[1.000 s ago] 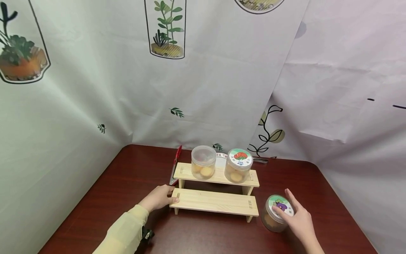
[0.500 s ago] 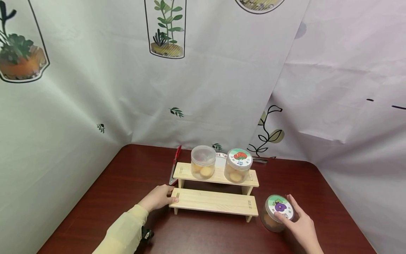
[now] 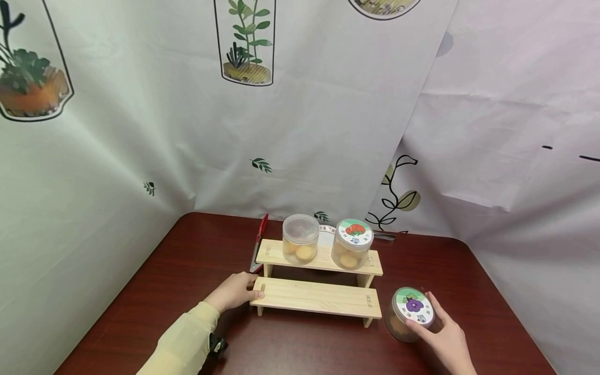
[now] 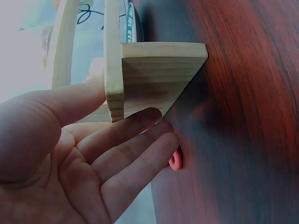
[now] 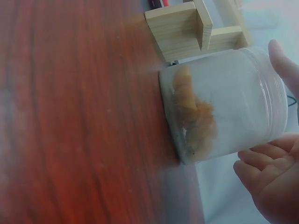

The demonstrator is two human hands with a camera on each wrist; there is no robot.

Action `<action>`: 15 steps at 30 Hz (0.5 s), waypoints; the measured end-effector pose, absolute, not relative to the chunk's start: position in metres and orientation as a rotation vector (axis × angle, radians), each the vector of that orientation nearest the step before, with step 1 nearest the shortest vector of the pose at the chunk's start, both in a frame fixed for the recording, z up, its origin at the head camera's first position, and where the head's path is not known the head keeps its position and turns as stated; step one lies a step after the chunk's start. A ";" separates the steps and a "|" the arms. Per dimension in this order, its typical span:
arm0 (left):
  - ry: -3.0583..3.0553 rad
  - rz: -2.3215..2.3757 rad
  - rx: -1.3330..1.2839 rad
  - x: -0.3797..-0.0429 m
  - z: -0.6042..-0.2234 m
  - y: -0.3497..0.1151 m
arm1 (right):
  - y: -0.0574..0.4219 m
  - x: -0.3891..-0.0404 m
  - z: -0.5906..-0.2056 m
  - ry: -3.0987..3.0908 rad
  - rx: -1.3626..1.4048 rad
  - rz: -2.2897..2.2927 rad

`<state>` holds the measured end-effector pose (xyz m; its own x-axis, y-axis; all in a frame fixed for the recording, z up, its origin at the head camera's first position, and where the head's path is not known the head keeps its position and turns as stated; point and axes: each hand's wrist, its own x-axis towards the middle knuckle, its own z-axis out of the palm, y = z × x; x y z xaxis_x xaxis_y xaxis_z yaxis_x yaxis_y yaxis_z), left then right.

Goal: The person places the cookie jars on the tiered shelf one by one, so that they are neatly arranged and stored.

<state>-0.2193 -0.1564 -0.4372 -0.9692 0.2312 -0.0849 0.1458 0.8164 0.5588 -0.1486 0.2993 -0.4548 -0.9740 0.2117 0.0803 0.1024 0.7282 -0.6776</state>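
My left hand (image 3: 233, 292) holds the left end of the low front step of a wooden two-tier rack (image 3: 314, 297). In the left wrist view its thumb lies on the board (image 4: 113, 70), with the other fingers beside the end support. Around the lid of a clear plastic jar (image 3: 398, 324) my right hand (image 3: 445, 333) has its thumb on the near side and fingers on the far side. That lid carries a purple-vegetable sticker. Brownish pieces lie in the jar's bottom in the right wrist view, where the jar (image 5: 224, 102) stands on the table.
On the rear step stand a plain-lidded jar (image 3: 300, 239) and a tomato-sticker jar (image 3: 352, 245), both holding round yellowish pieces. A red-handled tool (image 3: 259, 242) lies behind the rack's left end. Behind the rack are a white plate (image 3: 326, 237) and a metal utensil (image 3: 384, 236).
My right hand's thumb has moved off the lid's top to its near edge, and the fingers have come in against the far side. The left hand and rack stay put.
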 end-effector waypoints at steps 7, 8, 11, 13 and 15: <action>2.856 0.863 0.295 -0.218 -0.437 -0.157 | 0.299 -0.149 -0.454 -2.806 -0.264 1.079; 2.856 0.863 0.295 -0.218 -0.437 -0.157 | 0.299 -0.149 -0.454 -2.806 -0.258 1.077; 2.860 0.851 0.293 -0.218 -0.436 -0.157 | 0.299 -0.149 -0.455 -2.802 -0.240 1.087; 2.860 0.845 0.293 -0.218 -0.436 -0.157 | 0.298 -0.149 -0.456 -2.794 -0.230 1.114; 2.857 0.838 0.290 -0.218 -0.436 -0.156 | 0.298 -0.149 -0.457 -2.778 -0.226 1.146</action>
<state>-0.2180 -0.1564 -0.4358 -0.9700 0.2262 -0.0886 0.1426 0.8254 0.5463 -0.1490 0.2981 -0.4565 -0.9806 0.1860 0.0611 0.0889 0.7009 -0.7077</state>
